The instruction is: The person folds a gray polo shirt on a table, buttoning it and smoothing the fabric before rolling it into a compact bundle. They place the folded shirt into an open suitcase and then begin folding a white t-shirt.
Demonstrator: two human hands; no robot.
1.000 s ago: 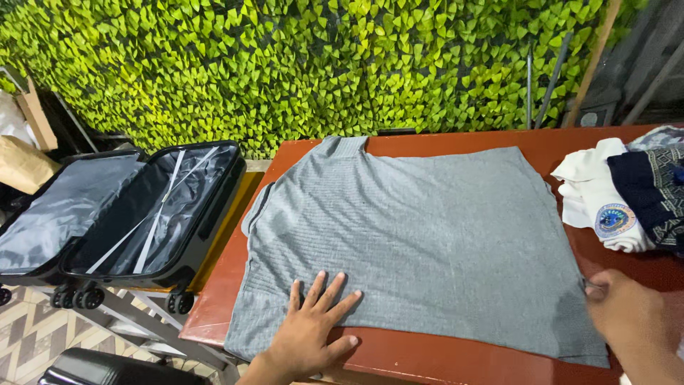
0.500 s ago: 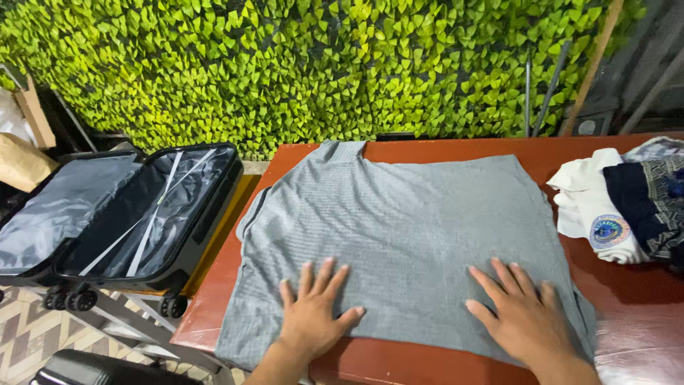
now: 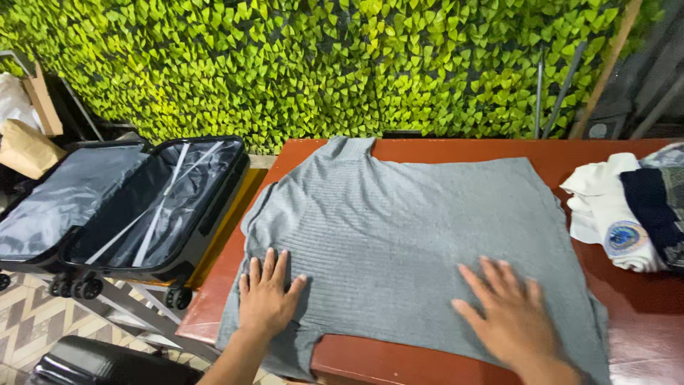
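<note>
Head view: a grey knit sweater (image 3: 406,235) lies spread flat on the red-brown counter (image 3: 641,299), its collar toward the leafy green wall (image 3: 320,64) and its left edge hanging over the counter's side. The left hand (image 3: 266,296) rests flat on the sweater's near left part, fingers spread, grasping nothing; the right hand (image 3: 509,317) presses flat near the right hem, likewise unclenched. The sweater looks soft, light and limp, likely to sag and crease when lifted, so its hem corners or shoulders seem the best holds. An open black suitcase (image 3: 142,207) stands just left of the counter; folded clothes (image 3: 630,214) lie at the right.
</note>
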